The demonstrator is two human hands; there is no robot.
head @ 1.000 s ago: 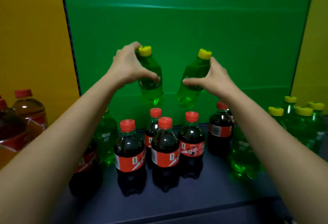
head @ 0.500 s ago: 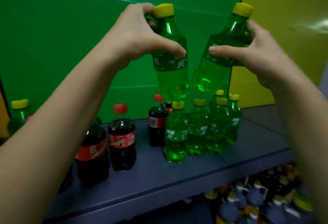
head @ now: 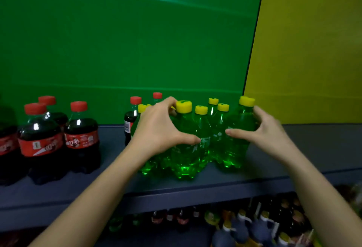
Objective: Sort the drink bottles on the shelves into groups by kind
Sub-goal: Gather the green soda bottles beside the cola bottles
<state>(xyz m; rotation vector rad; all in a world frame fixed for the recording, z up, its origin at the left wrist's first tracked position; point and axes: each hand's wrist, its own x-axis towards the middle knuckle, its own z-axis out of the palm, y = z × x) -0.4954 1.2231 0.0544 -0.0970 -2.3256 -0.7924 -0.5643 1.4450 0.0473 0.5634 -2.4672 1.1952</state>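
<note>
So both hands are on green soda bottles with yellow caps, right in the green cluster on the dark grey shelf [head: 313, 149]. The left hand [head: 158, 127] grips the front green bottle [head: 184, 158]: thumb laid across the front at label height, the other fingers curled round the shoulder just under the cap, so it's a proper wrap and not a pinch. The right hand [head: 264, 131] does the same on the rightmost green bottle [head: 233, 152], with the thumb stretched across the front and the fingers curled round its far side up near the neck. Both bottles look roughly upright with their bases down at shelf level, though I honestly can't tell if they're fully set down. Between and behind them stand the other green bottles [head: 203, 127], packed tight and touching, and one more yellow cap pokes out behind the left hand. Two dark cola bottles [head: 130, 119] with red caps stand just behind that, half hidden. Well apart on the left of the shelf is the main cola group [head: 41, 139], red labels facing out. Behind everything is a green back panel [head: 117, 41], with a yellow panel [head: 313, 41] to its right. Down on the lower shelf there's a jumble of mixed bottles [head: 241, 227], too dark to tell what kinds.
</note>
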